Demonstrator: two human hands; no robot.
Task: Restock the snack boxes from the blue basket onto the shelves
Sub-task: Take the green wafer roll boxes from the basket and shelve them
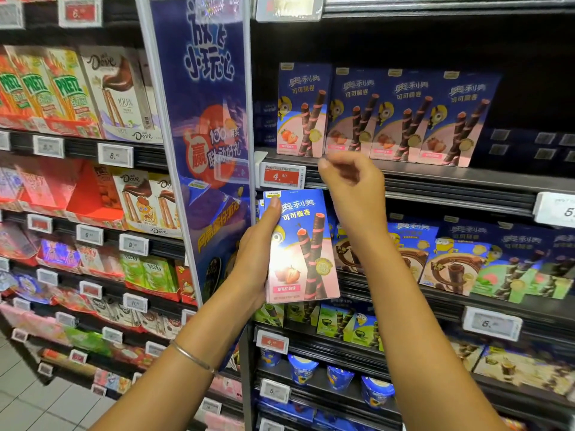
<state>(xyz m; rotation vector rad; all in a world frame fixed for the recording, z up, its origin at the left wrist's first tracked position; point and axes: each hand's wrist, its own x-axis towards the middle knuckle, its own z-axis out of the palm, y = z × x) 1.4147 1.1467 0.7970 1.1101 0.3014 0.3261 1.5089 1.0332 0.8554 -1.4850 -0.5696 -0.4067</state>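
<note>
My left hand (259, 259) grips a stack of blue-and-pink strawberry wafer-roll boxes (303, 250) upright in front of the shelving, thumb on the front box's top left corner. My right hand (351, 185) hovers just above that stack with its fingers loosely curled and nothing in them. It sits right below the front edge of the upper shelf (435, 178). On that shelf stand several matching strawberry boxes (379, 113) in a row. The blue basket is out of view.
A red price tag reading 4.90 (281, 176) hangs on the shelf edge left of my right hand. Chocolate and green versions of the boxes (485, 262) fill the shelf below. A blue promotional banner (207, 135) divides this bay from the Pretz and Dove shelves (77, 91) on the left.
</note>
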